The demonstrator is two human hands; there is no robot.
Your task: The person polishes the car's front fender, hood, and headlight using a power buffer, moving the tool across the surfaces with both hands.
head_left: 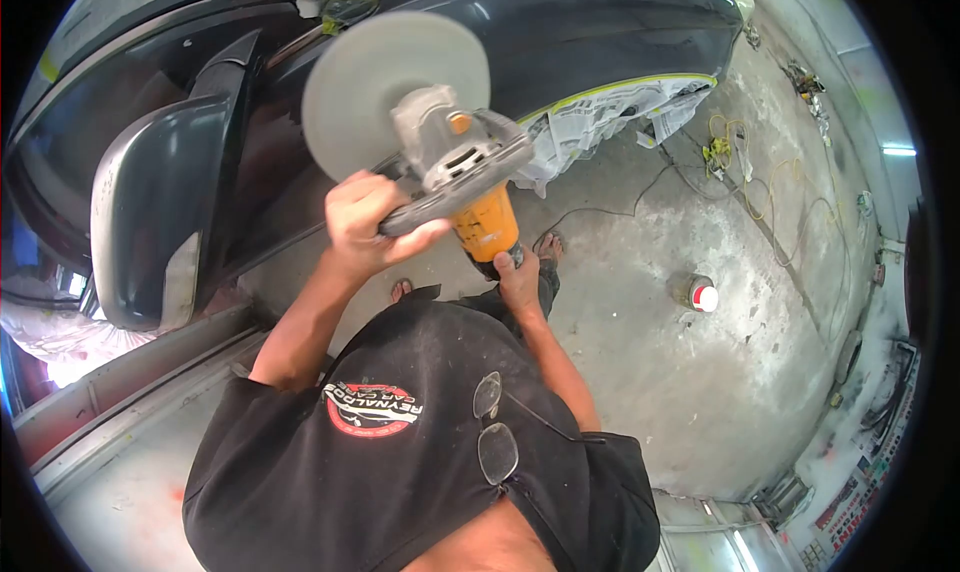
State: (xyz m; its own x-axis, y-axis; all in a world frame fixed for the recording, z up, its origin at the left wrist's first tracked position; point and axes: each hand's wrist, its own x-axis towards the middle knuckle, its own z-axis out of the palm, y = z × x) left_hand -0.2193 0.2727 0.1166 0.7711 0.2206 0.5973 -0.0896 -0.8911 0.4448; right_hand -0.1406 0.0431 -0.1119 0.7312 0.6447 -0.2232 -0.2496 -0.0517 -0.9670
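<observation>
A yellow and grey polisher (pixel 487 224) is in both my hands, lifted in front of my chest next to a dark car (pixel 610 32). Its large round pale pad (pixel 360 92) tilts up toward me and overlaps the car's side in this view. My left hand (pixel 368 220) is closed around the black loop handle (pixel 425 212) near the head. Fingers of my right hand (pixel 518 284) wrap the rear end of the body, where part of the grip is hidden.
The car's side mirror (pixel 150 217) juts out at left. Printed masking paper (pixel 600 122) with green tape lines the wheel arch. A dark cord (pixel 600 210) crosses the concrete floor (pixel 620 372). A container with a red-and-white top (pixel 704 298) stands right; yellow cord (pixel 718 154) lies farther off.
</observation>
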